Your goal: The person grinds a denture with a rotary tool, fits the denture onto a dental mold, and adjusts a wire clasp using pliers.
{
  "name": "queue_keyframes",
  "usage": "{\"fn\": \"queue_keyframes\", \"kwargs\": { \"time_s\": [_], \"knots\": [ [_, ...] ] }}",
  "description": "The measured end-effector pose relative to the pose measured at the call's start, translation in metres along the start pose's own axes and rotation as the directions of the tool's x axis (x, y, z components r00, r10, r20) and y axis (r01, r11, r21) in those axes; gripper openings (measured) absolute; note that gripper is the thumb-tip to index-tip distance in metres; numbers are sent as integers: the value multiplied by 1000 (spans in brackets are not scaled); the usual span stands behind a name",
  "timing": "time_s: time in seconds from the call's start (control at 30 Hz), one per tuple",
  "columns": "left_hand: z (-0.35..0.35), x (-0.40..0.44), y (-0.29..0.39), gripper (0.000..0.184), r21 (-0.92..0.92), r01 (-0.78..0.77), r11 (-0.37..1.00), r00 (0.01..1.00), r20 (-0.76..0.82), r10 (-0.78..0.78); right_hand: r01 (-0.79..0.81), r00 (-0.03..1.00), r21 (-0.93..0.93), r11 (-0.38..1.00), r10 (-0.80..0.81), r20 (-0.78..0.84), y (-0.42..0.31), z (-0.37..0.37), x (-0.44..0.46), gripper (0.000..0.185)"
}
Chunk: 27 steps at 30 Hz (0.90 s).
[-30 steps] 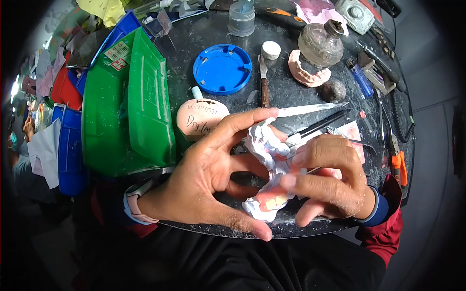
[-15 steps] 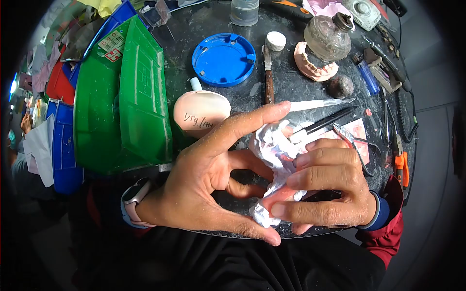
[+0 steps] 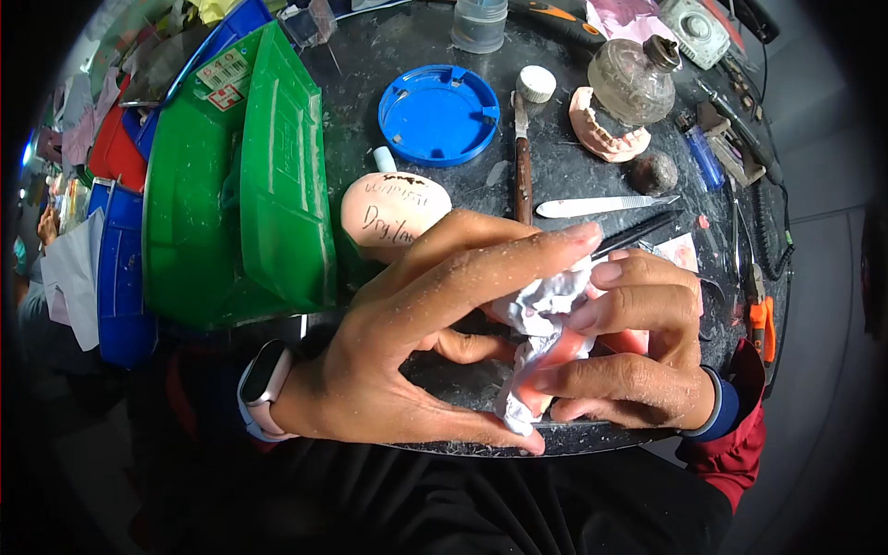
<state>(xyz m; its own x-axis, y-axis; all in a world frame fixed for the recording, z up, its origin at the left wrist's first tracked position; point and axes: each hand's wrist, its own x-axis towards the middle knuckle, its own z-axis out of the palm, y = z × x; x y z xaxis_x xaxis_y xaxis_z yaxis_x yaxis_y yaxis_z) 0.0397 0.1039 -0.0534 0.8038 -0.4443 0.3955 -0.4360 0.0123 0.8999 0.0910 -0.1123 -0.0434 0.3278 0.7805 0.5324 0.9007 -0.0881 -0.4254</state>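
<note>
We're counting one white-and-pink piece [image 3: 541, 324], one green bin [image 3: 285, 166], one blue lid [image 3: 437, 116], one white cap [image 3: 536, 83], one wooden-handled knife [image 3: 523, 176], one scalpel [image 3: 601, 205], one toothed pink cast [image 3: 606, 141], one glass bottle [image 3: 631, 83], one dark ball [image 3: 654, 172] and one lettered block [image 3: 393, 211]; at the blurry left, we make out probably two blue bins [image 3: 125, 277].

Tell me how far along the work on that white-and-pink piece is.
Already done: the pink part is set against the crumbly white material. In hand: the left hand braces the piece while right-hand fingers press it. Left: white material clings around the pink, so it seems unfinished; how much remains, I cannot tell.
</note>
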Motion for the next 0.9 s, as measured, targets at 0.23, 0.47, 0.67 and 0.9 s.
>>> {"fn": "queue_keyframes", "kwargs": {
  "time_s": [0.23,0.47,0.67,0.9],
  "knots": [
    [0,0,3,109,12,35,999,999,-5,-35,11,1000,-68,998,-9,27,-1,-1,1,19],
    [6,-4,-2,116,-443,87,892,981,-118,-155,43,995,-23,999,-45,-91,5,-14,0,27],
    [7,-1,2,125,-737,202,645,945,-25,-325,104,989,-167,980,-119,-83,-3,-15,-1,28],
    [7,0,1,126,-759,311,573,908,58,-415,-38,991,-38,999,33,-129,-6,-13,3,27]
  ]
}}
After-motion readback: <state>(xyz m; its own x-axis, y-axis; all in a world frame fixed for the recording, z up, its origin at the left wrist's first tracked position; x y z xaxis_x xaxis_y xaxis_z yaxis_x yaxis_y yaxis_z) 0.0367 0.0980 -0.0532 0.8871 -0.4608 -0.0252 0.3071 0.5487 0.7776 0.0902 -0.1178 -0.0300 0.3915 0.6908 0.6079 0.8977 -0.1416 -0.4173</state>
